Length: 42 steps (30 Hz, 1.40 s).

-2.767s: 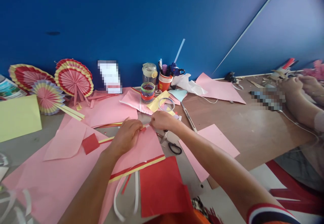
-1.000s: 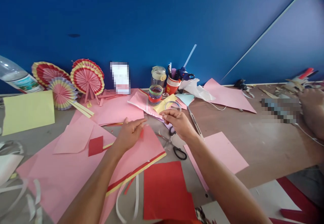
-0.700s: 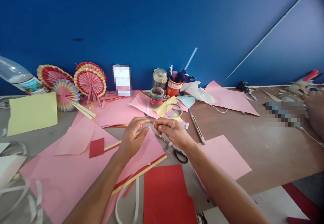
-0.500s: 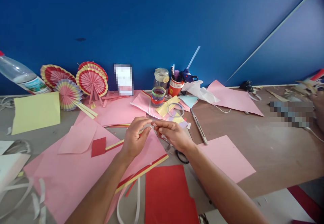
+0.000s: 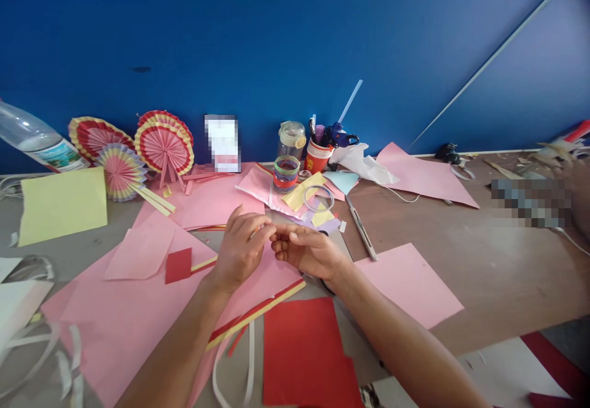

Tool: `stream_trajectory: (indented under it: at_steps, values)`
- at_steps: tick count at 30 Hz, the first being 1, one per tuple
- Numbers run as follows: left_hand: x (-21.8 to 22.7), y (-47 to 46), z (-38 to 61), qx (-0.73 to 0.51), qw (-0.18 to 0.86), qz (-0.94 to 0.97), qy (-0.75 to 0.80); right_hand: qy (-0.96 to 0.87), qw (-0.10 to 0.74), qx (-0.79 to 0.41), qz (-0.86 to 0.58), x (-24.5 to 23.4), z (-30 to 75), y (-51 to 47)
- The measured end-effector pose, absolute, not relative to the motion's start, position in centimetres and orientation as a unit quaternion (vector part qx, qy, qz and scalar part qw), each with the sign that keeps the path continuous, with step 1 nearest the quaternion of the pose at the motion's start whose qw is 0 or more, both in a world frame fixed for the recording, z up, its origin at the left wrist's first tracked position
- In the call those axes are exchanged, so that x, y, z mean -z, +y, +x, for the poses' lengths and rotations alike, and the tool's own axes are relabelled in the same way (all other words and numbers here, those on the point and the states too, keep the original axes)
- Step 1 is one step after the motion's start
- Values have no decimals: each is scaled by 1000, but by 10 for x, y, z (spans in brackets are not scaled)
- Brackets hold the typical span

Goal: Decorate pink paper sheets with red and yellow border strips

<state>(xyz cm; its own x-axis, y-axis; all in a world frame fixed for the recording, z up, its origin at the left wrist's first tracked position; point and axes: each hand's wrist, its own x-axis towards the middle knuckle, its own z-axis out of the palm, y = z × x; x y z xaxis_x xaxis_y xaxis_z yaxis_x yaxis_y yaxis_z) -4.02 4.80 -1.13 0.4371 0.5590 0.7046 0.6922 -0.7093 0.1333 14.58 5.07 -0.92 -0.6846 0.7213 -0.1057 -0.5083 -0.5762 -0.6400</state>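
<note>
Over the large pink paper sheets [image 5: 138, 322], my two hands meet at the fingertips. My left hand [image 5: 242, 248] is closed, its thumb and fingers pinched at the tip of my right index finger; anything small between them is hidden. My right hand [image 5: 316, 251] has its index finger stretched towards the left, thumb lying along it and the other fingers loosely bent. Beneath my right wrist the dark handle of a tool [image 5: 328, 286] shows in part. A red paper sheet [image 5: 304, 346] lies nearer to me, between my forearms. Red and yellow paper strips [image 5: 262, 314] edge the pink sheet.
Folded paper fans [image 5: 165, 144] and a plastic bottle [image 5: 46, 144] stand back left. Behind my hands are a jar with rubber bands [image 5: 286, 171], a red cup [image 5: 317, 157] holding pens and a glue gun, and a utility knife [image 5: 362, 230]. Another person's hand [image 5: 578, 193] is far right.
My right hand has turned and its index finger has straightened, with the lower fingers showing. My left fingers have closed around that fingertip. The view has shifted slightly.
</note>
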Motion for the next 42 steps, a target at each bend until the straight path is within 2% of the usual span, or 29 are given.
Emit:
stream_trajectory:
  at_steps: [5, 7, 10, 12, 15, 17, 20, 24, 29, 36, 42]
  values:
    - [10, 48, -44, 361, 100, -851, -367, -280, 338, -881, -175, 7, 147, 50]
    - [11, 49, -42, 382, 61, -843, -375, -300, 336, -873, -187, 5, 147, 48]
    - [13, 48, -37, 435, -59, -811, -388, -365, 337, -834, -240, 2, 146, 47]
    - [12, 46, -33, 466, -164, -773, -398, -433, 350, -768, -317, 3, 147, 49]
    - [11, 45, -31, 511, -305, -678, -432, -514, 406, -585, -479, 6, 151, 55]
    - [10, 46, -32, 538, -365, -616, -445, -538, 447, -476, -534, 7, 154, 58]
    - [11, 47, -32, 545, -435, -571, -434, -589, 487, -413, -495, 4, 153, 57]
    - [11, 45, -27, 519, -524, -534, -414, -668, 495, -366, -418, 3, 141, 47]
    - [11, 42, -21, 505, -545, -534, -405, -701, 489, -342, -391, 10, 131, 42]
    - [9, 42, -24, 473, -562, -540, -410, -681, 457, -387, -421, 7, 134, 43]
    - [12, 44, -25, 475, -547, -558, -403, -691, 444, -347, -452, 2, 145, 49]
